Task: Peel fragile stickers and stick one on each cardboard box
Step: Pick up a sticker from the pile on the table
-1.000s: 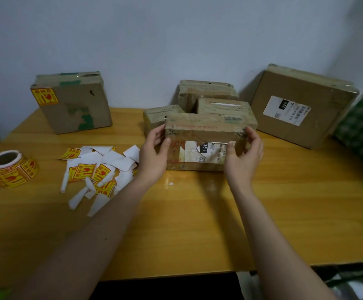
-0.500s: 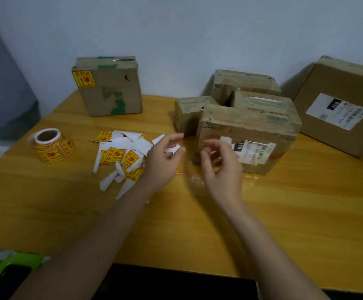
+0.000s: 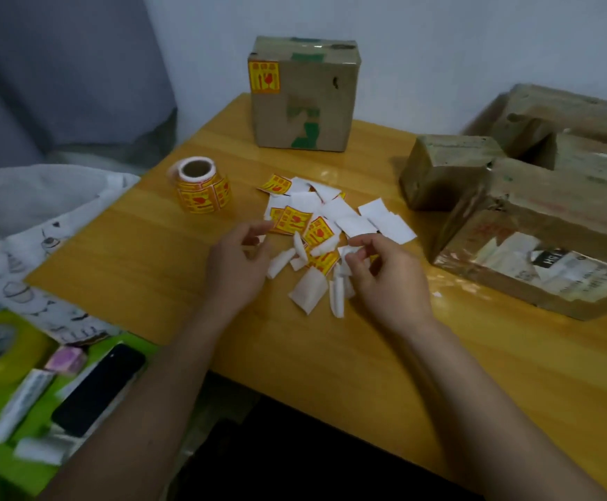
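Five cardboard boxes sit on the tabletop [image 3: 331, 348]: one stickered box [image 3: 304, 94] at the far edge, four crowded at the right, the nearest a labelled box [image 3: 540, 247]. One sticker roll [image 3: 200, 186] stands far left of a loose pile of stickers and white backings [image 3: 316, 233]; their count is unclear. Both hands hover over the pile's near side. The left hand [image 3: 237, 265] has relaxed, half-curled fingers, holding nothing. The right hand [image 3: 385, 273] pinches a white scrap [image 3: 349, 253] between thumb and fingertips.
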